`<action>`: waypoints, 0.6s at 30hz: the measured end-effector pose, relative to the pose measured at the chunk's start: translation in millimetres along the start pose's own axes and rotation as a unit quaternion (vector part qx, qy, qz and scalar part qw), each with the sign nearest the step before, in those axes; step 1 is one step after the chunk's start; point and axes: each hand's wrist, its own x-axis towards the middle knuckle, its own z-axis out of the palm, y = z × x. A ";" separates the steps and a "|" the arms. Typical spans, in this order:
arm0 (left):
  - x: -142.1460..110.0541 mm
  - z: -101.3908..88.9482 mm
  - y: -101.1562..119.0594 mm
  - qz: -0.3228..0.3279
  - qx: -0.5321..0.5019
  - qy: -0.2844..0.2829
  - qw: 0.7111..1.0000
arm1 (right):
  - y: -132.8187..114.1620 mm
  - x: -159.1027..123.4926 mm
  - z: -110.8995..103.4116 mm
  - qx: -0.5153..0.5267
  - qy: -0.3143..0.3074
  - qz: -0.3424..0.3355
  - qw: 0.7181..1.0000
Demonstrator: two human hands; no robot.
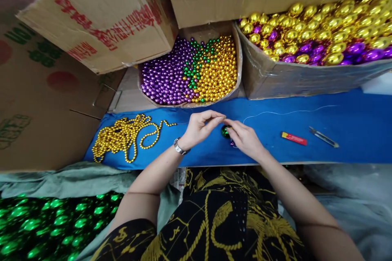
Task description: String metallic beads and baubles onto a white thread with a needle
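Observation:
Over the blue cloth, my left hand [203, 128] is closed in a pinch, its fingertips meeting those of my right hand. A thin clear string runs into it from the end of a gold bead strand [113, 138], piled at the left. My right hand [245, 136] is closed too, its thumb against a shiny green ball [225, 131]. Just below that ball is a small purple bead [232, 144], partly covered by the fingers. From behind my right hand a pale string [275, 112] trails off to the right. What lies exactly between the fingertips is too small to make out.
A carton of purple, green and gold beads [211, 77] stands ahead. Right of it, another carton [275, 81] is heaped with gold and purple balls. A red-and-yellow lighter [294, 138] and a cutter knife [324, 137] lie on the right. Green balls [55, 224] fill the lower left.

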 end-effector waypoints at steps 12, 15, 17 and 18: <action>13.6 56.6 -81.4 0.097 0.054 -0.223 0.968 | -18.9 8.0 -33.6 0.048 0.084 -0.005 0.995; 31.9 72.5 -79.5 0.106 0.086 -0.239 0.961 | -33.8 11.9 -57.1 0.089 0.130 0.034 0.987; 45.0 73.1 -65.8 0.108 0.107 -0.188 0.970 | -44.2 11.5 -80.5 0.141 0.224 0.053 0.963; 50.5 71.0 -57.9 0.116 0.113 -0.147 0.976 | -49.5 10.1 -94.0 0.174 0.284 0.048 0.942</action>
